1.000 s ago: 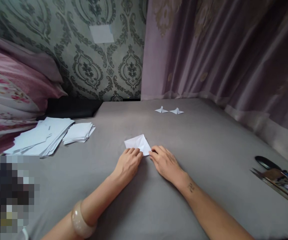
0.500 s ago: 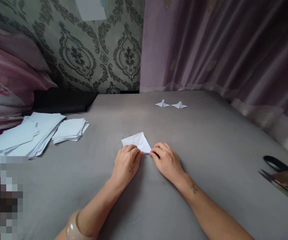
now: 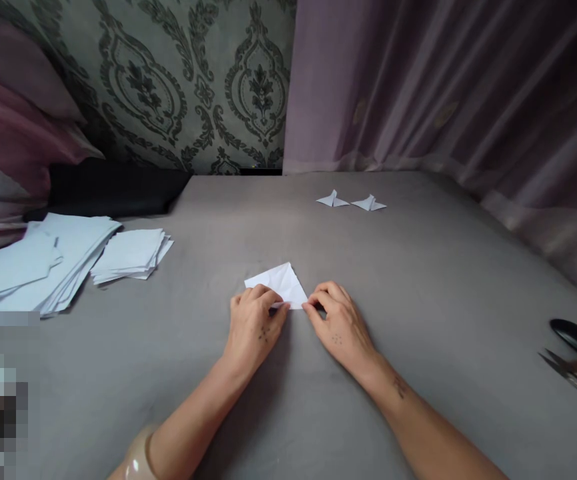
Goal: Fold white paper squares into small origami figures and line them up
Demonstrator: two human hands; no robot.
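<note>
A creased white sheet of paper (image 3: 288, 283), partly folded, lies at the middle of the grey surface (image 3: 288, 413). My left hand (image 3: 258, 317) is closed on its near edge, thumb and fingers pinching the paper and hiding its lower left part. My right hand (image 3: 338, 317) pinches the near right corner between thumb and fingertips. Farther back, two small folded paper figures (image 3: 333, 199) with pointed wings sit side by side, apart from both hands.
Left of my hands lie a stack of small paper squares (image 3: 131, 253) and a pile of larger sheets (image 3: 75, 257). Behind them is a black folded item (image 3: 113, 190). At the right edge are scissors-like blades (image 3: 568, 373) and a black oval object (image 3: 575, 337). Curtains (image 3: 368, 87) hang behind.
The view has tilted down and shifted slightly, so the background sits higher. Both hands keep their hold on the paper, with hardly any movement.
</note>
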